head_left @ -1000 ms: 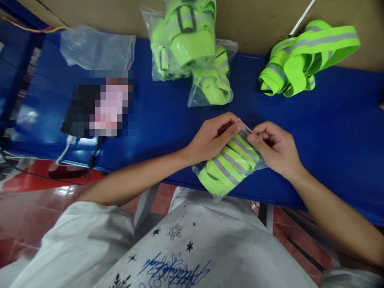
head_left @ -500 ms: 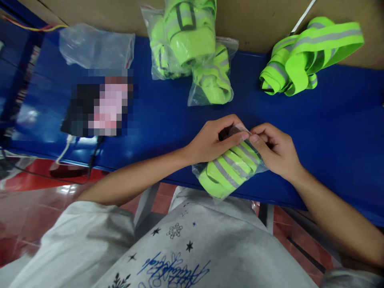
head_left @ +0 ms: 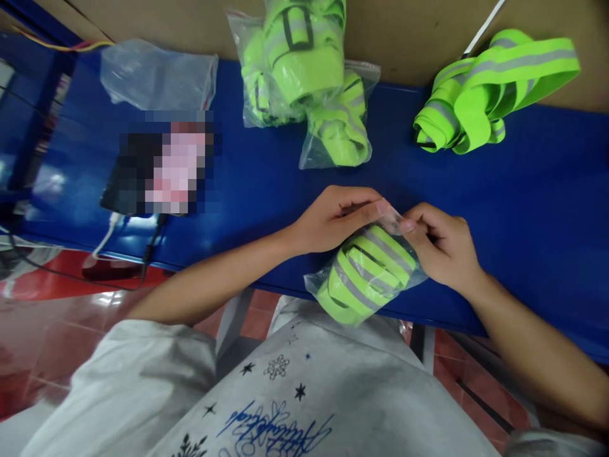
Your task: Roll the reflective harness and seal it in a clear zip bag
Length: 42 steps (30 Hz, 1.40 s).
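A clear plastic zip bag [head_left: 311, 284] with a rolled lime-green reflective strap [head_left: 366, 273] inside hangs over the table's near edge. My left hand [head_left: 340, 219] pinches the bag's upper edge between thumb and forefinger. Just to its right, my right hand [head_left: 435, 244] grips the same edge, its thumb pressed on the plastic and its other fingers curled. A short stretch of the edge shows between the two thumbs. Grey stripes on the strap show through the plastic.
Several bagged green straps [head_left: 304, 70] lie piled at the back of the blue table [head_left: 266, 190]. A loose green strap [head_left: 480, 95] rests at the back right. On the left are a flat clear bag [head_left: 159, 73], a blurred-out device [head_left: 164, 168] and cables [head_left: 147, 247].
Both thumbs have moved apart along the bag's edge, so more of that edge shows. The bag with the strap has tilted and sunk slightly toward me.
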Tool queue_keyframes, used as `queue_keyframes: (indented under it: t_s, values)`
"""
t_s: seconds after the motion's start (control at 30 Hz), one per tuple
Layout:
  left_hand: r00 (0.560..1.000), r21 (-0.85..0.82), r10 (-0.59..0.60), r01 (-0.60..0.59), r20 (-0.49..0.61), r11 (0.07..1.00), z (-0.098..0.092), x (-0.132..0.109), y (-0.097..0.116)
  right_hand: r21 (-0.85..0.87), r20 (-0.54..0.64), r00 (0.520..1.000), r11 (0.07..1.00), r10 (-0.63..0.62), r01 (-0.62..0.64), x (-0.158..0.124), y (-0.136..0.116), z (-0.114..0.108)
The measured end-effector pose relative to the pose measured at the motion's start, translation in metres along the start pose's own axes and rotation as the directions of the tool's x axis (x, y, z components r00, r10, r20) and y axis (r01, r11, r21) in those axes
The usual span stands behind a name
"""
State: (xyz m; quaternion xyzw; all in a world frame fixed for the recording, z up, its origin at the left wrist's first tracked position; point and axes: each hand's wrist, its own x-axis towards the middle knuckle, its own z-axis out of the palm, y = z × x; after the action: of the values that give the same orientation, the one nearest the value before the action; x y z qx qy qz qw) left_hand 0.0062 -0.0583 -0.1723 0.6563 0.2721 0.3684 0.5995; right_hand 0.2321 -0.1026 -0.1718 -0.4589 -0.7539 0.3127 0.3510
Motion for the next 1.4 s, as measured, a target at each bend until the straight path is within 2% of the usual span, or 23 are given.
queue_keyframes:
  t_s: [0.1,0.2,0.4,0.47,0.53,0.63,0.73,0.83,0.93,1.03,1.13,1.23,1.33,1.4]
  values:
    - [0.998,0.036,0.033,-0.031,-0.052,0.999,0.000,0.000,0.001,-0.107,-0.006,0.999,0.993,-0.046,0.045,0.002,0.001,-0.002]
    - [0.999,0.027,0.004,-0.003,-0.052,1.000,0.000,0.001,0.000,-0.164,-0.033,0.996,0.983,-0.083,0.077,0.003,-0.003,-0.003]
    - [0.997,-0.199,-0.076,0.073,-0.007,0.977,-0.001,0.003,0.000,-0.188,-0.167,0.980,0.979,-0.106,0.074,0.000,-0.006,-0.006]
    - [0.990,-0.309,-0.139,0.144,0.040,0.940,-0.003,0.004,-0.001,-0.197,-0.221,0.969,0.978,-0.111,0.067,-0.001,-0.004,-0.007]
    - [0.969,-0.381,-0.207,0.242,0.132,0.892,-0.005,0.004,-0.004,-0.212,-0.273,0.953,0.975,-0.129,0.071,-0.002,-0.001,-0.008]
    - [0.938,-0.348,-0.242,0.320,0.249,0.881,-0.006,0.004,-0.008,-0.206,-0.338,0.931,0.976,-0.139,0.071,-0.003,0.002,-0.008]
    - [0.932,-0.296,-0.201,0.291,0.301,0.910,-0.006,0.004,-0.008,-0.176,-0.365,0.926,0.984,-0.095,0.032,-0.004,0.003,-0.006]
    - [0.942,-0.293,-0.175,0.260,0.287,0.920,-0.006,0.003,-0.006,-0.149,-0.379,0.924,0.989,-0.060,0.003,-0.003,0.004,-0.006]
    - [0.953,-0.303,-0.207,0.269,0.222,0.914,-0.007,0.002,-0.005,-0.083,-0.359,0.932,0.996,-0.042,0.013,0.001,0.005,-0.007]
    - [0.968,-0.344,-0.224,0.250,0.115,0.905,-0.009,0.003,-0.004,0.014,-0.296,0.953,0.997,0.071,-0.070,0.007,0.006,-0.009]
    - [0.968,-0.363,-0.246,0.247,0.052,0.899,-0.011,0.004,-0.003,0.068,-0.338,0.925,0.985,0.173,-0.160,0.009,0.005,-0.009]
    - [0.962,-0.347,-0.260,0.273,0.085,0.897,-0.014,0.006,-0.002,0.092,-0.377,0.903,0.979,0.204,-0.183,0.008,0.005,-0.010]
    - [0.949,-0.301,-0.247,0.297,0.193,0.906,-0.019,0.006,-0.001,0.115,-0.410,0.888,0.978,0.207,-0.175,0.007,0.010,-0.011]
    - [0.940,-0.257,-0.261,0.314,0.221,0.914,-0.022,0.005,0.001,0.203,-0.425,0.873,0.965,0.240,-0.167,0.008,0.014,-0.012]
